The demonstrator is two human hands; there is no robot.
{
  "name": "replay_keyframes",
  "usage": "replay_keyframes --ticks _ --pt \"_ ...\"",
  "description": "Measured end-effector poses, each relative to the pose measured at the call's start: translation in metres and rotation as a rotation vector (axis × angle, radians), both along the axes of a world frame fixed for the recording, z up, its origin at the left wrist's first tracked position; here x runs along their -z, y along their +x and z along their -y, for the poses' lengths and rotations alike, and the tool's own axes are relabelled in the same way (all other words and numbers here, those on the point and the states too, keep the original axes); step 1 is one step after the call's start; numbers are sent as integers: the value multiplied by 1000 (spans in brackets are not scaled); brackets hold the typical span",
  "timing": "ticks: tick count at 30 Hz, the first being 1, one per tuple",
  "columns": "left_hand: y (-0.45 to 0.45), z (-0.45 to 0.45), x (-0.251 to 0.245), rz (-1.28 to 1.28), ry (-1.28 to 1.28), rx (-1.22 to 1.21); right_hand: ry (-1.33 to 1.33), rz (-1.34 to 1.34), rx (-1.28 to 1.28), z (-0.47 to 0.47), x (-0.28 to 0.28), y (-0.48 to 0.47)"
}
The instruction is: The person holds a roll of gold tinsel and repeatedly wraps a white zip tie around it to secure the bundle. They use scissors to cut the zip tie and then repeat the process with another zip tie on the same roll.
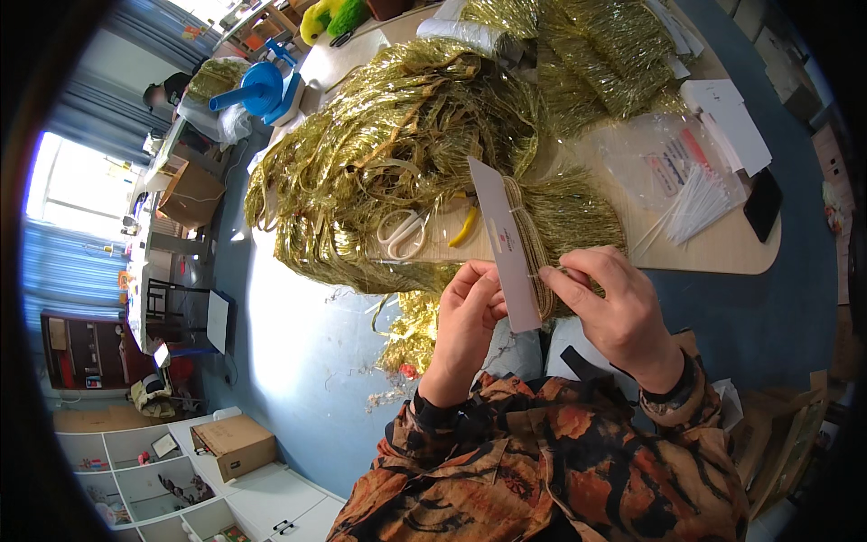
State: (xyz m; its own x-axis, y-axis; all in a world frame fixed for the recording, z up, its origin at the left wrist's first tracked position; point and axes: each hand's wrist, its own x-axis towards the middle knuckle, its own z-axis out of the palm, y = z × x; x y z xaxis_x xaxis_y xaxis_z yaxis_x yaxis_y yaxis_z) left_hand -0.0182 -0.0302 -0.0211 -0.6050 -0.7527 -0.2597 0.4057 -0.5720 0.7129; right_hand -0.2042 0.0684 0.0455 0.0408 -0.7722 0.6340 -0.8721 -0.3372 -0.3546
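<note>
My left hand point(471, 305) grips the lower left edge of a white printed header card point(508, 251), which is tilted and bears writing. Folded gold braided trim point(527, 251) of a tinsel fringe lies against the card's right side, and its gold strands point(576, 210) spread out to the right on the table. A white cable tie point(517, 209) goes round the trim near the upper part. Lower down, my right hand point(620, 298) pinches a second thin white tie point(533, 276) between thumb and forefinger at the trim. Its far end is hidden by my fingers.
A large heap of gold tinsel fringe point(406, 122) covers the wooden table point(731, 254). White-handled scissors point(402, 234) and a yellow-handled tool point(464, 227) lie near the front edge. Loose cable ties point(701, 206), a plastic bag point(630, 156) and a black phone point(763, 204) lie right.
</note>
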Motion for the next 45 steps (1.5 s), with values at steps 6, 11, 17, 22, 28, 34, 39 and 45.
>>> replay_keyframes --ticks 6,11,17,22,28,34,39,45 --pt "1 -1 3 -24 -11 18 -9 8 18 0 -1 1" --pt "-1 -2 -2 -5 -12 13 -14 13 22 1 -1 1" --pt "-5 -5 -16 88 -83 20 -21 25 1 1 -3 0" --pt "-14 -10 -31 214 -456 -34 -36 256 56 1 1 -7" --pt "-30 -21 -51 410 -711 34 17 599 65 -13 12 -22" --pt "-37 -26 -70 704 -1049 54 47 867 37 -22 25 -26" --pt "-47 -23 -84 814 -1353 -230 41 1066 1 -9 28 -18" --pt "-52 -14 -85 880 -1596 -448 58 1421 -223 9 38 -17"
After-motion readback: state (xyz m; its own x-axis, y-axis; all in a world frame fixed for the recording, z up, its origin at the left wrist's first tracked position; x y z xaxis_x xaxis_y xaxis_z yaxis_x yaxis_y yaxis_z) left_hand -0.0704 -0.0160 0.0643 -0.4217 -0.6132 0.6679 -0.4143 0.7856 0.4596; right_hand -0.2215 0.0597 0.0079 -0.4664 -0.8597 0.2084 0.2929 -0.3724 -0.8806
